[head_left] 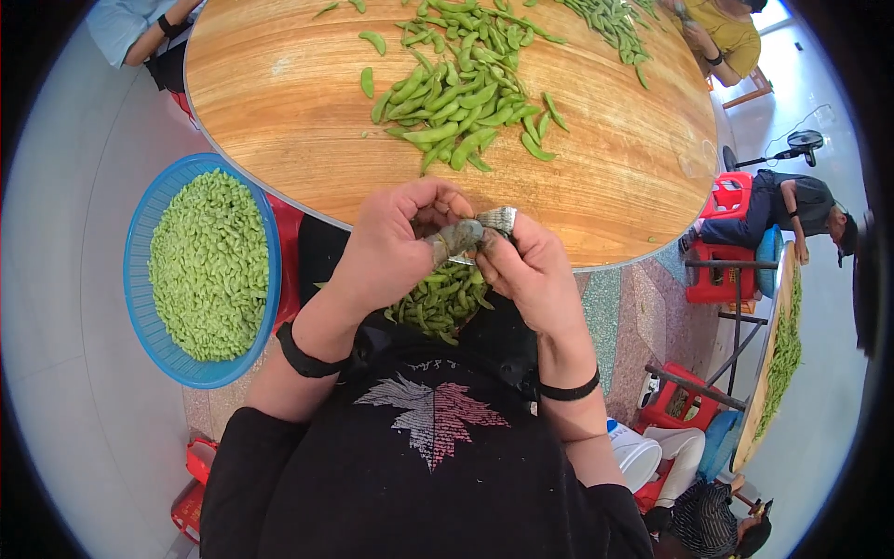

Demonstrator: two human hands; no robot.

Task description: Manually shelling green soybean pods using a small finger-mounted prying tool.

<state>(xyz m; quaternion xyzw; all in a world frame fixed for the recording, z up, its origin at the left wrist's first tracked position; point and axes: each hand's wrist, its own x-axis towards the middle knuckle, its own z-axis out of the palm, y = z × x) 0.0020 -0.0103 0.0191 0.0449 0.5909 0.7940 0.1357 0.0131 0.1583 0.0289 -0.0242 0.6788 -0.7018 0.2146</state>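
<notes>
Both hands meet in front of my chest, just over the near edge of the round wooden table (307, 121). My left hand (396, 238) is closed with its fingers curled, and a worn grey-green covering shows at its thumb. Against it, my right hand (526, 270) pinches its fingertips together; a pale ribbed wrap circles one finger. Whatever lies between the fingertips is too small and covered to make out. Directly below the hands, more green pods (438, 303) lie at my lap, partly hidden by my wrists. Beyond the hands, a heap of green soybean pods (466, 98) is spread on the table.
To my left stands a blue plastic basket (137, 270) full of shelled green beans (209, 265), beside a red stool (286, 256). Another pod pile (610, 28) lies at the table's far right. Other people sit around this table and a second table (752, 424) at right.
</notes>
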